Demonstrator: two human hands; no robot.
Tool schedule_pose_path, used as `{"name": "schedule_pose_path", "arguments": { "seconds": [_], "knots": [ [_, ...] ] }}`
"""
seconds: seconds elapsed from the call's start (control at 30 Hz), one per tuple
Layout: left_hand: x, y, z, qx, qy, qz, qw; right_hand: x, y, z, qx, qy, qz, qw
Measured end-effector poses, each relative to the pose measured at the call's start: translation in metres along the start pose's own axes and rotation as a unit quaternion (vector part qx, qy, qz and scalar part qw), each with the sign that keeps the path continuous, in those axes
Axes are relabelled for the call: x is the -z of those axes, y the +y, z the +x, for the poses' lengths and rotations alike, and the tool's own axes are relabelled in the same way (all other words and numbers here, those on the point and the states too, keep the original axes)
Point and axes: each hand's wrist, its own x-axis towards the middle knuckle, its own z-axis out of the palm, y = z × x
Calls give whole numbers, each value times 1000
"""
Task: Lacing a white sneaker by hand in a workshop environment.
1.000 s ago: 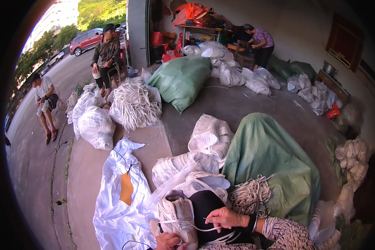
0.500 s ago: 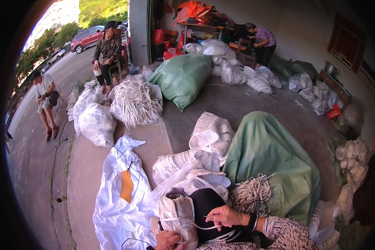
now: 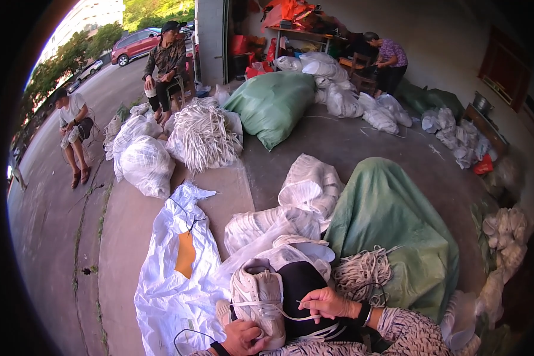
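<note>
A beige-white sneaker (image 3: 256,291) rests on my lap, toe toward me, with a pale shoelace (image 3: 279,308) run through part of its eyelets. My left hand (image 3: 243,337) is closed on the shoe near its toe, fingers curled against the side. To the right of the shoe, my right hand (image 3: 329,304) pinches the lace, and a short lace tip sticks out past the fingers. The lace stretches from the shoe to that hand. Loose lace loops lie over my dark-clothed leg below it. Part of a second shoe (image 3: 223,311) shows at the left, mostly hidden.
A bundle of pale laces (image 3: 365,273) lies on a green sack (image 3: 391,219) at my right. Wrapped white shoe bundles (image 3: 311,184) stand ahead, and a white plastic sheet (image 3: 166,291) spreads at left. Farther off are more sacks and several seated or bending people.
The whole scene has shifted slightly right in the picture as the head turned. Both hands keep their holds; my left fingers have shifted a little on the shoe.
</note>
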Motion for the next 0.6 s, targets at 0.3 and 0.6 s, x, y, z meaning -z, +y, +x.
{"name": "schedule_pose_path", "arguments": {
  "seconds": [0.3,0.6],
  "knots": [
    [-1,-1,-3,2,3,-6,1000,0,-1,-2,4,1,-16,1000],
    [-1,1,-1,-1,4,-2,1000,1,0,-3,12,-17,-16,1000]
  ]
}}
